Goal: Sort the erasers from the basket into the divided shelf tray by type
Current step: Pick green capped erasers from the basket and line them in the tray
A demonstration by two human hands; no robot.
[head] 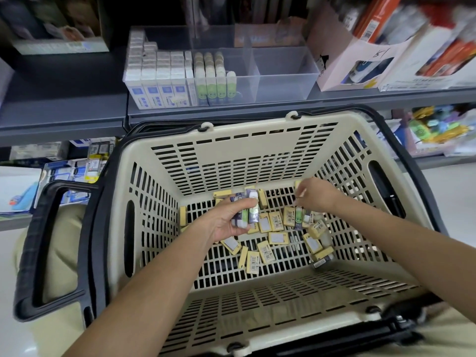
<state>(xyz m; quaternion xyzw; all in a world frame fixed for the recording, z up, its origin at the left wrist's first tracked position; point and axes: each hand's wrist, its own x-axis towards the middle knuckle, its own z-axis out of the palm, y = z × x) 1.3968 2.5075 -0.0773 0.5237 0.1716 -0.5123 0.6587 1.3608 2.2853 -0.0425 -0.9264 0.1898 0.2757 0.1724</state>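
A black carry handle (28, 243) frames the left edge of a cream plastic basket (257, 122) parked below a grey store shelf (64, 112). On that shelf sits the clear divided tray (283, 73): its leftmost section is packed with upright white-and-blue erasers (157, 73), and the next section to the right holds rows of green-faced erasers (210, 76).

Inside the basket, the person's left hand (226, 220) is raised just above the slatted floor, palm turned up. Its fingers (247, 202) are curled around a small bunch of sleeved erasers (247, 212), some in blue-and-white wrappers and at least one in green, with the thumb pressed across the top.

Beneath and to the right of that hand, loose yellow erasers (273, 228) lie scattered across the basket floor, many with barcode labels facing up. A lone green eraser (298, 217) lies among them.

Further right, the right hand (316, 194) reaches toward the far wall of the basket, its fingers bent and drawn close together. Motion blur makes it impossible to tell whether they are pinching anything.

A pale pink carton (342, 55) stands on the shelf just right of the tray.
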